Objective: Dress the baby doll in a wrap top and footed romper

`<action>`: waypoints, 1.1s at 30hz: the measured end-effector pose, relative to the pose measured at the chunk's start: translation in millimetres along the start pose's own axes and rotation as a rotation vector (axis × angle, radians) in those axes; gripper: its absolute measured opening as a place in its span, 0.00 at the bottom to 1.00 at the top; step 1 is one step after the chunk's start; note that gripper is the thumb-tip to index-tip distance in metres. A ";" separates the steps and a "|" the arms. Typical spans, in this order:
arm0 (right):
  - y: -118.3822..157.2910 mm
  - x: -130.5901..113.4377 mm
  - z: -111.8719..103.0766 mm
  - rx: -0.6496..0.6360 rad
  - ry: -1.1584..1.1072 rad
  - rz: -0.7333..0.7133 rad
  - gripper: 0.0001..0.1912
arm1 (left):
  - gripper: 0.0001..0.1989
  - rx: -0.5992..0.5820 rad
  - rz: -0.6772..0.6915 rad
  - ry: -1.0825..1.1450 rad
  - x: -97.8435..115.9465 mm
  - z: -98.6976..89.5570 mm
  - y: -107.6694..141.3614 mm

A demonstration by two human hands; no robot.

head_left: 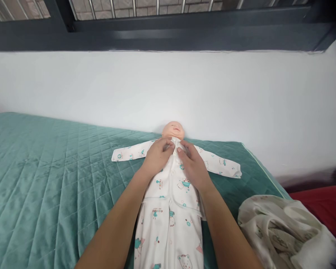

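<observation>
A baby doll (173, 130) lies on its back with its head by the wall. It is dressed in a white baby shirt (164, 186) printed with small animals, its sleeves spread to both sides. White printed pants (168, 239) cover the lower body. At the upper chest, my left hand (161, 153) pinches the shirt's front edge close to the collar. My right hand (193, 160) grips the other side of the same opening, thumb near a button (175, 153). The fingertips of both hands nearly meet and partly hide the placket.
A green quilted bedspread (44, 186) lies under the doll. A crumpled white printed cloth (285, 231) sits at the lower right, beside a red fabric (322, 205). The white wall (168, 86) rises behind, below a dark window frame (184, 33) with metal bars.
</observation>
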State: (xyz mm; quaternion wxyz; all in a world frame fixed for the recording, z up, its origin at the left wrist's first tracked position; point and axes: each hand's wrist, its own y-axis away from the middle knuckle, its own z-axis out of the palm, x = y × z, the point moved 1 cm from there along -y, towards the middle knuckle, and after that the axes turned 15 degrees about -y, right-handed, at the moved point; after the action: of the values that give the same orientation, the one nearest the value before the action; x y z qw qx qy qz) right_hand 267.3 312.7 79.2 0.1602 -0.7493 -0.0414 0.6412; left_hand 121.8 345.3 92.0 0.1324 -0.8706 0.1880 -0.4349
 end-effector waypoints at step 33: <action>43.3 -12.4 7.4 0.125 0.132 -0.224 0.11 | 0.10 -0.179 -0.012 0.118 1.7 -13.2 15.6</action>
State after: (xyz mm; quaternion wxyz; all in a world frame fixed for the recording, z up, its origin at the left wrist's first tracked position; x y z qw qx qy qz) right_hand 251.7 269.9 77.3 0.2794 -0.7692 -0.0743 0.5698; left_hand 108.8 329.6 94.8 0.0401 -0.8529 0.2283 -0.4678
